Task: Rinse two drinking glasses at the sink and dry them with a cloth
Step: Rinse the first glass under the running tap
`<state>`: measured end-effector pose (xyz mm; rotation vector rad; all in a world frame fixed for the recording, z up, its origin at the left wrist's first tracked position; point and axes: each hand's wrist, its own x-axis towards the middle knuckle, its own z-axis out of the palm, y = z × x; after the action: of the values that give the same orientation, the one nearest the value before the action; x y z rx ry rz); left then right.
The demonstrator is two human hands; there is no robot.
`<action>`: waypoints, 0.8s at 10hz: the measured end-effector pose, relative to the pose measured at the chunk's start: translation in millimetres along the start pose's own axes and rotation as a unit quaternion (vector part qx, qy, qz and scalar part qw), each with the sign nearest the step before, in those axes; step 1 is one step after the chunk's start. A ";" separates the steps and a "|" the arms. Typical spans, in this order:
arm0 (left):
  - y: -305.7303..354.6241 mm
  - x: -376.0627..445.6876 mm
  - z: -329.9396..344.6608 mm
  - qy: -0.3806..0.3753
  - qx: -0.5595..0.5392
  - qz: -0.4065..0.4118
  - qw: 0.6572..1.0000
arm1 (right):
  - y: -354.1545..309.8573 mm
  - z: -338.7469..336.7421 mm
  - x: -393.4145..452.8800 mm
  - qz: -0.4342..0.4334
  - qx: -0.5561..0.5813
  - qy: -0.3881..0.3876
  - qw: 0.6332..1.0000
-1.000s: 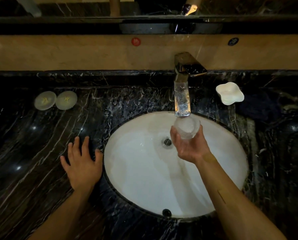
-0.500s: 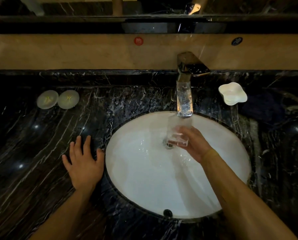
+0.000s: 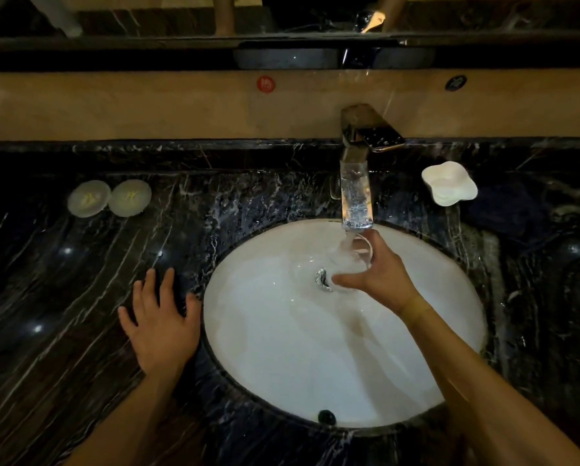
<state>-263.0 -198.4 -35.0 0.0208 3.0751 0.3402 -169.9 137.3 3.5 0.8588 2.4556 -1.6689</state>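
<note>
- A clear drinking glass is sitting under the faucet, over the white oval sink, near the drain; water is pouring from the spout onto it.
- The right hand is gripping the glass, fingers and thumb curling around its sides.
- The left hand is resting flat on the dark marble counter just beside the sink's left rim, fingers spreading straight and holding nothing.
- Two round white lids or coasters are lying side by side at the counter's far left.
- A white lobed soap dish is sitting right of the faucet.
</note>
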 end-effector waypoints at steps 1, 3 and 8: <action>-1.2 0.1 1.3 0.000 0.001 -0.001 1.000 | -0.8 2.0 3.2 0.020 0.074 -0.007 0.997; -0.3 -0.3 -0.2 0.001 -0.005 0.000 1.000 | -9.6 10.5 -1.5 0.001 -0.058 0.116 0.992; -0.6 0.2 -0.4 0.004 -0.004 0.000 1.000 | -9.5 21.7 3.3 -0.008 0.041 0.088 0.995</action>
<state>-263.2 -199.1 -34.7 0.0201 3.0811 0.3531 -182.7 117.2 1.4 1.0423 2.5242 -1.7841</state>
